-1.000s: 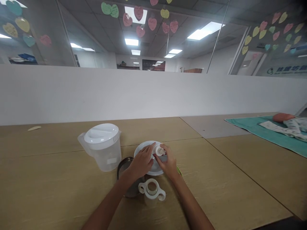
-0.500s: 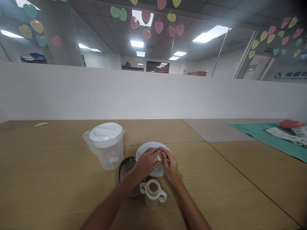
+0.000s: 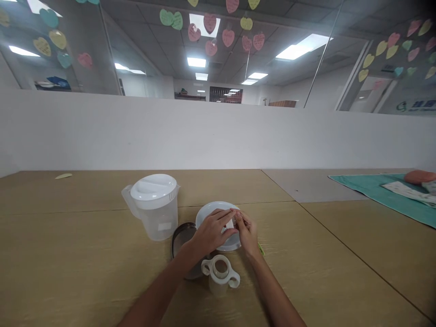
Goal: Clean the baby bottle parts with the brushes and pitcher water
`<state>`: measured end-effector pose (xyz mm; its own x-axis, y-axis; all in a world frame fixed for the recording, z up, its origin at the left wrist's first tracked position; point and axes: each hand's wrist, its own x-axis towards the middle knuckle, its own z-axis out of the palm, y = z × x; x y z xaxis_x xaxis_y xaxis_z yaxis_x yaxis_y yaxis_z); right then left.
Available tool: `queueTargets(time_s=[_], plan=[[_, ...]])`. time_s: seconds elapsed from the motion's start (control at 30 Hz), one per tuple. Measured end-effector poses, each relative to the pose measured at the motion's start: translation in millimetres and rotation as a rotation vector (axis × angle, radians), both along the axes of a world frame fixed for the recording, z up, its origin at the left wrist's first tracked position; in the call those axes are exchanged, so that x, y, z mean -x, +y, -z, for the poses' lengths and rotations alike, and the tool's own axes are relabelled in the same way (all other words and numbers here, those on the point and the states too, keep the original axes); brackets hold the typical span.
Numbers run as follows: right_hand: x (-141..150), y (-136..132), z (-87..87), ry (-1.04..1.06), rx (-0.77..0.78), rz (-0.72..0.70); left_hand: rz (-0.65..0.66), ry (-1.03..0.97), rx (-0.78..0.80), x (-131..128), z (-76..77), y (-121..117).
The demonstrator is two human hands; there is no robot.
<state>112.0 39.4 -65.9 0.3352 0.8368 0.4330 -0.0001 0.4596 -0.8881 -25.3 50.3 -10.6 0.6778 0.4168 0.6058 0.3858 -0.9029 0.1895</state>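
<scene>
Left hand (image 3: pixel 215 229) and right hand (image 3: pixel 248 231), grip narrow, pinch small white piece (image 3: pixel 230 225) over white plate (image 3: pixel 205 212); uneven fingertip pressure could make it slip.

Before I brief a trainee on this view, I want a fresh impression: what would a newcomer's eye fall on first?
Probably the left hand and right hand, close together over the white plate, a small white piece partly hidden between them. Next, likely the big lidded pitcher left of the plate, then the bright heart notes above the white wall.
</scene>
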Motion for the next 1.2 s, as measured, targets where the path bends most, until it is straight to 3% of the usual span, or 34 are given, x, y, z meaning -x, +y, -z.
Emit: queueTargets(time_s=[0.17, 0.27, 0.37, 0.47, 0.57, 0.73, 0.8, 0.9, 1.07, 1.2], plan=[[0, 4, 4.0, 0.156, 0.013, -0.059, 0.061, -0.109, 0.056, -1, -3.1, -3], [-1, 4, 3.4, 0.331, 0.039, -0.057, 0.160, -0.193, 0.121, -4, -6.6, -9], [-4, 4, 0.9, 0.375, 0.052, -0.033, 0.241, -0.188, 0.124, -6, -8.9, -13], [-13, 5, 0.7, 0.308, 0.042, 0.053, 0.172, -0.146, 0.152, -4, -8.7, -13], [-24, 5, 4.9, 0.044, 0.071, 0.159, 0.013, -0.014, 0.205, 0, -4.9, -7], [-34, 6, 13.2, -0.780, 0.108, 0.312, -0.204, 0.258, 0.269, 0, 11.2, 4], [-32, 7, 14.9, -1.002, 0.115, 0.321, -0.250, 0.329, 0.272, -1, 18.3, 8], [-29, 8, 17.0, -1.177, 0.150, 0.336, -0.290, 0.432, 0.281, 0, 26.0, 13], [-28, 7, 20.2, -1.289, 0.164, 0.331, -0.277, 0.517, 0.301, 4, 32.5, 17], [-29, 6, 20.7, -1.349, 0.171, 0.325, -0.258, 0.533, 0.312, 5, 28.6, 15]])
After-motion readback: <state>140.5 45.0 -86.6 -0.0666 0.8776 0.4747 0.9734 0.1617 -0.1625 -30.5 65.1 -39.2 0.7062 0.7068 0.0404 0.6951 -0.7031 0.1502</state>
